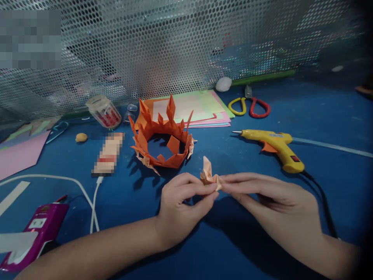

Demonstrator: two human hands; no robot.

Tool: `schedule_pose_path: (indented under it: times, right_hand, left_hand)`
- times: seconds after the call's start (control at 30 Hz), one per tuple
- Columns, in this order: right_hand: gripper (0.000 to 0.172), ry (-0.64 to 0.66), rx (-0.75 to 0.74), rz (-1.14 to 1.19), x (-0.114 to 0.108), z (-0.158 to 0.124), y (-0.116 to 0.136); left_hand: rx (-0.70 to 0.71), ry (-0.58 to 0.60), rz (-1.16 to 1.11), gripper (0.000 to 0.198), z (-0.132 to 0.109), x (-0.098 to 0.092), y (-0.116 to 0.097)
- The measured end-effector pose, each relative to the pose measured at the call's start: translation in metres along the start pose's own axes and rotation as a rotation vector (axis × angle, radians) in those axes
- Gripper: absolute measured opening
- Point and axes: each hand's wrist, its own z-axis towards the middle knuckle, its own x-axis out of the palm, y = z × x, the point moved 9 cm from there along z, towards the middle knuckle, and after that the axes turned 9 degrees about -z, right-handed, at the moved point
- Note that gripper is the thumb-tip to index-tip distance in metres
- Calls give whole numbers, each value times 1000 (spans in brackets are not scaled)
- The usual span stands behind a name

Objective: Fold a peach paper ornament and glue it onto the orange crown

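Observation:
Between my two hands, just above the blue table [131,256], is a small peach folded-paper piece [207,171] with one flap pointing up. My left hand [185,206] pinches its lower left side between thumb and fingers. From the right, my right hand [274,206] pinches the piece's other edge with its fingertips. Behind my left hand stands an orange folded-paper crown [167,158] with upright points and small peach pieces on its lower sides. A yellow glue gun [271,140] lies beyond my right hand, its nozzle facing left.
Scissors [260,109] and stacked coloured paper [198,107] lie at the back, before a perforated metal screen [175,50]. To the left are a jar [105,112], a blurred phone-like object [109,153], a white cable [84,190], a purple power strip [48,225] and pink paper [23,153].

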Motion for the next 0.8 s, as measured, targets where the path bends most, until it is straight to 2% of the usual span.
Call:
schedule_pose_path:
  times: [0.17, 0.27, 0.43, 0.57, 0.8]
  right_hand:
    - [17, -33, 30, -17, -5, 1, -3]
    - [16, -85, 64, -60, -10, 1, -7]
    - [25, -90, 56, -70, -13, 0, -8]
    - [33, -57, 25, -67, -11, -1, -8]
    - [34, -45, -125, -229, -11, -1, 3]
  left_hand:
    - [17, 75, -18, 22, -1, 7, -1]
    - [78, 110, -1, 31, -2, 10, -4]
    - [156, 103, 123, 33, -3, 9, -9]
    - [167, 93, 132, 33, -2, 7, -10]
    - [180, 188, 73, 35, -4, 17, -10]
